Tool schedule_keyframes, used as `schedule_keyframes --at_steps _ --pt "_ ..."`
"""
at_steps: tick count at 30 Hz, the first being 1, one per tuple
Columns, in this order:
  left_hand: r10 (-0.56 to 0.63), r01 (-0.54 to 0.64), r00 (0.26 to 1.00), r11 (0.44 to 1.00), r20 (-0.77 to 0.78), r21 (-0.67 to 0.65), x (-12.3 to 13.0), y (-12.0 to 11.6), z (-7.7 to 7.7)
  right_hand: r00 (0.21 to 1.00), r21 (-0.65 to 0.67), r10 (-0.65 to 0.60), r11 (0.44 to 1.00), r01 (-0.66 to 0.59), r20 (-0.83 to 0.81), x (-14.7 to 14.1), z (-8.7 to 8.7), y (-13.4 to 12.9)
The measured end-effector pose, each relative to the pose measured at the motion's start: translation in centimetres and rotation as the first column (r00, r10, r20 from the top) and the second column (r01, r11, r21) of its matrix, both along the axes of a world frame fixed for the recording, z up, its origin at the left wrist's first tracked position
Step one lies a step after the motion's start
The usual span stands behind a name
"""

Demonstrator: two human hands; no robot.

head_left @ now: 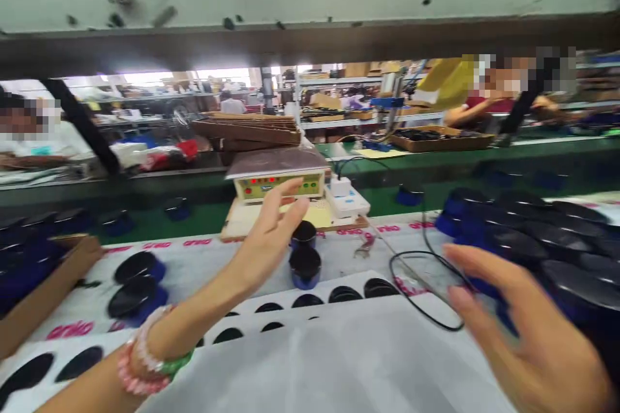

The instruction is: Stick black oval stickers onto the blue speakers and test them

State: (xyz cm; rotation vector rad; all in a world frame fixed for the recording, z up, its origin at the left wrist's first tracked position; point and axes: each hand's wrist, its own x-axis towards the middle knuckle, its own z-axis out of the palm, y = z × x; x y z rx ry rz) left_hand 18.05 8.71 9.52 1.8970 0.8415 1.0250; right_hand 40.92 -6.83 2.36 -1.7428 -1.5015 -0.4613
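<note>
My left hand (271,226) is raised over the bench with its fingers stretched out, and nothing is in it. Just right of it stand two small round blue parts with black tops (305,264), one behind the other. My right hand (527,329), slightly blurred, has thumb and forefinger apart and appears empty. It is in front of a crowded group of the same blue parts (523,239), and I cannot tell whether it touches any. Between my hands lies a large plain white sheet (339,361), partly covering a sheet of black oval pieces (307,301).
A box with a red display (281,186) stands behind, beside a white power strip (346,199). A thin black cable (411,310) loops near my right hand. More blue parts (138,290) and a cardboard tray (53,290) are leftward. A metal beam (310,3) crosses overhead.
</note>
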Motion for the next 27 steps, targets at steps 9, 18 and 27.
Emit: schedule_keyframes --at_steps 9,18,27 --pt "0.007 -0.028 0.984 0.992 -0.178 -0.12 -7.6 -0.9 -10.3 0.882 -0.573 0.451 0.763 -0.301 0.137 -11.4 0.7 12.5" --pt "-0.051 0.037 0.998 0.96 -0.044 -0.278 -7.2 0.0 -11.9 0.871 -0.529 0.436 0.695 -0.486 -0.228 -13.5 0.4 14.1" --pt "0.029 -0.077 0.98 0.966 -0.195 -0.248 -8.5 -1.3 -11.3 0.512 -0.243 0.451 0.529 -0.813 -0.731 -13.6 -3.5 13.2"
